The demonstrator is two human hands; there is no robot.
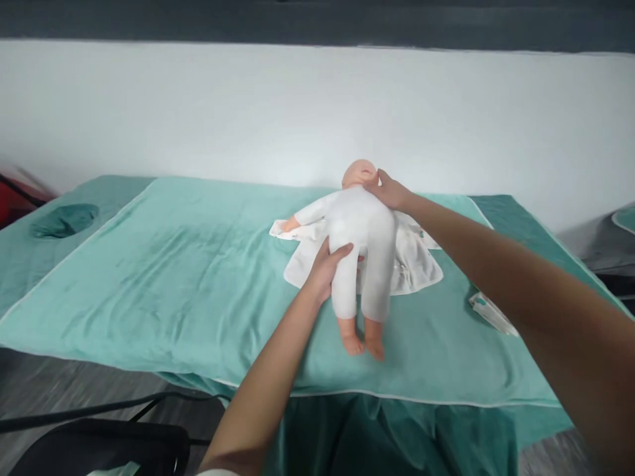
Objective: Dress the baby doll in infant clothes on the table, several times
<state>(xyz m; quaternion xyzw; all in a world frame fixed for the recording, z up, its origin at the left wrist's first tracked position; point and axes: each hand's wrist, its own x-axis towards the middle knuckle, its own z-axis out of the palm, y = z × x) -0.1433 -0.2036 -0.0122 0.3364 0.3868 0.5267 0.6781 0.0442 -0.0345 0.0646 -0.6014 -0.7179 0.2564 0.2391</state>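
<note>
A baby doll (364,218) with a white cloth body and bare plastic head, hands and feet is over the bed, its feet toward me. Beneath it a white patterned baby garment (417,271) lies spread out. My left hand (327,264) grips the doll at the top of the thigh on the left, thumb on the front and fingers passing behind. At the doll's neck and shoulder is my right hand (389,192), its thumb beside the head; the other fingers are mostly hidden behind the doll.
A green sheet (198,264) covers the bed, which has a face hole (64,220) at the far left. A small folded white cloth (492,313) lies at the right. Behind stands a white wall (248,112); a black chair (99,446) is at lower left.
</note>
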